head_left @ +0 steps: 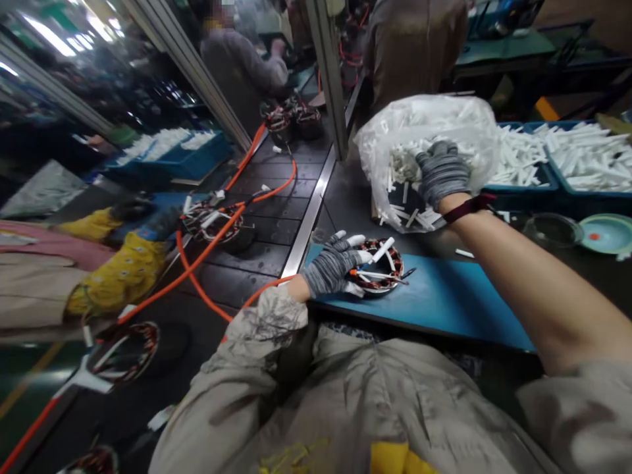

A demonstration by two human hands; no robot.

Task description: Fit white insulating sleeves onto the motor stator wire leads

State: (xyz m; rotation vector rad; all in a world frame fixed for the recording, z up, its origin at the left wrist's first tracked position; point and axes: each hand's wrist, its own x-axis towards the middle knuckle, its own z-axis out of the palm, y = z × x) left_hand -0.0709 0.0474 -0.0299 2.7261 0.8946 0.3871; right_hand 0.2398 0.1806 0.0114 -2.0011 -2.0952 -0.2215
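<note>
My left hand (333, 266), in a grey glove with white fingertips, grips the left side of a motor stator (396, 258), a ring of copper windings. The stator lies on a blue board (444, 289), with white tubes and an orange-tipped lead across it. My right hand (444, 172), gloved in striped grey, reaches into a clear plastic bag (378, 141) of short white tubes (413, 216). Its fingers are curled down among the tubes; the fingertips and anything between them are hidden.
Blue bins of white tubes (587, 158) stand at the right, near a green-rimmed dish (606, 235). A metal rail (309, 220) borders the conveyor (266, 257) at left, where orange cables (205, 299) run. A co-worker's yellow sleeve (123, 270) reaches toward another stator (217, 224).
</note>
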